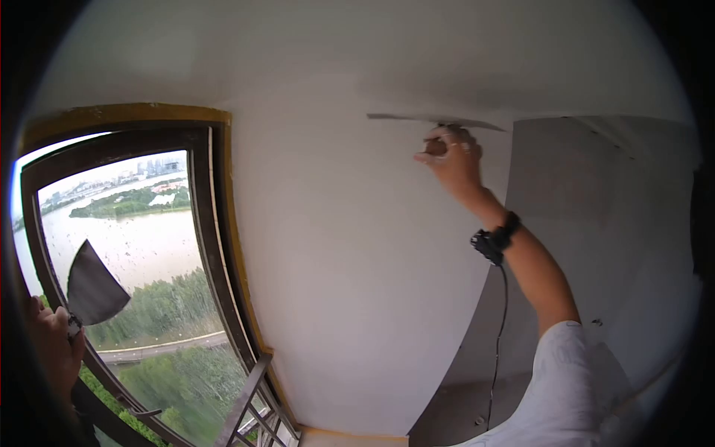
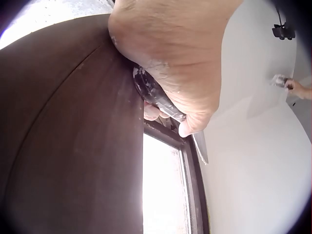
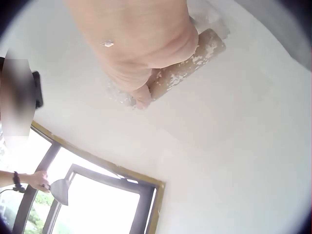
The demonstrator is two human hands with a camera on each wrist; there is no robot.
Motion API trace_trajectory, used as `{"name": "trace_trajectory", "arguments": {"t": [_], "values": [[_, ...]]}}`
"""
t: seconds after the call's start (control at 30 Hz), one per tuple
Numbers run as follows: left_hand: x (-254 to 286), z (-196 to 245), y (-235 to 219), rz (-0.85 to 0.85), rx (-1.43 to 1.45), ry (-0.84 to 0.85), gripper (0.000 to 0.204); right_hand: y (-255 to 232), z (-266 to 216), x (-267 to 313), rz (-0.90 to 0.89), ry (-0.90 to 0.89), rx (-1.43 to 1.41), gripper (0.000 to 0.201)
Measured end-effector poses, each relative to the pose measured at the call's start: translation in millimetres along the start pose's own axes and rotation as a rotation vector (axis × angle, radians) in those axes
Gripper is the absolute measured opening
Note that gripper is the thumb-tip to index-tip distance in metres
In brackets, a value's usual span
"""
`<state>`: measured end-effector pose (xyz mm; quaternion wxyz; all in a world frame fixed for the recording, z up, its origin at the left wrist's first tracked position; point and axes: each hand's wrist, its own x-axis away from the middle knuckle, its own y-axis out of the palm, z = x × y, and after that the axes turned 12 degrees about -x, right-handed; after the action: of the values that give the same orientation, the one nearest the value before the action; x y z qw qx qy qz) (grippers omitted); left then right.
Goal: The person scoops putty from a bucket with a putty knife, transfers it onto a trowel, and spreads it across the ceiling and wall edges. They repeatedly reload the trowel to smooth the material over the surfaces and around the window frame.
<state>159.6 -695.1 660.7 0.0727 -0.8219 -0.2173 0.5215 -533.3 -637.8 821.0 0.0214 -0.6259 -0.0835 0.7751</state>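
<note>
The right hand (image 1: 456, 160) grips the handle of a wide flat trowel (image 1: 402, 117), whose thin blade lies along the top of the white wall at the ceiling. In the right wrist view its worn, putty-spotted handle (image 3: 187, 66) shows under the right hand (image 3: 136, 44). At the far left, the left hand (image 1: 56, 339) holds a putty knife (image 1: 97, 287) with its fan-shaped blade up, in front of the window. The left wrist view shows the left hand (image 2: 175, 58) curled round the dark handle (image 2: 153, 92), beside the brown window frame (image 2: 73, 131).
An open window (image 1: 208, 223) with a dark frame stands on the left, edged by yellow tape or trim. A metal railing (image 1: 246, 402) is below it. A grey wall section (image 1: 596, 223) lies at right; a cable (image 1: 497, 357) hangs from the right wrist camera.
</note>
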Motion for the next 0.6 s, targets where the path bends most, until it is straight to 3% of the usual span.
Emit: {"name": "trace_trajectory", "arguments": {"t": [0.03,0.13,0.27,0.37,0.43,0.47,0.6], "values": [[1.4,1.6,24.3,0.23,0.045,-0.016,0.03,22.0,11.0,-2.8,0.017,-0.011,-0.013,0.042],[-8.5,3.8,7.7,0.131,0.09,0.043,0.029,90.5,27.5,-19.3,0.146,-0.096,0.131,0.036],[-27.8,8.9,-22.7,0.021,0.136,0.004,0.03,131.8,29.8,-37.8,0.191,0.087,0.088,0.036],[-30.1,11.6,-28.9,0.056,0.116,0.063,0.027,124.1,21.7,-33.7,0.217,0.145,0.059,0.035],[-29.7,11.9,-28.7,0.027,0.137,0.03,0.028,105.4,1.0,-36.5,0.394,-0.085,-0.095,0.037],[-28.2,12.1,-29.2,0.027,0.14,0.032,0.028,93.3,-10.1,-34.4,0.392,-0.085,-0.092,0.037],[-28.0,14.6,-24.7,0.041,0.12,0.004,0.028,-3.6,-79.3,-27.7,0.382,0.077,-0.653,0.038]]}}
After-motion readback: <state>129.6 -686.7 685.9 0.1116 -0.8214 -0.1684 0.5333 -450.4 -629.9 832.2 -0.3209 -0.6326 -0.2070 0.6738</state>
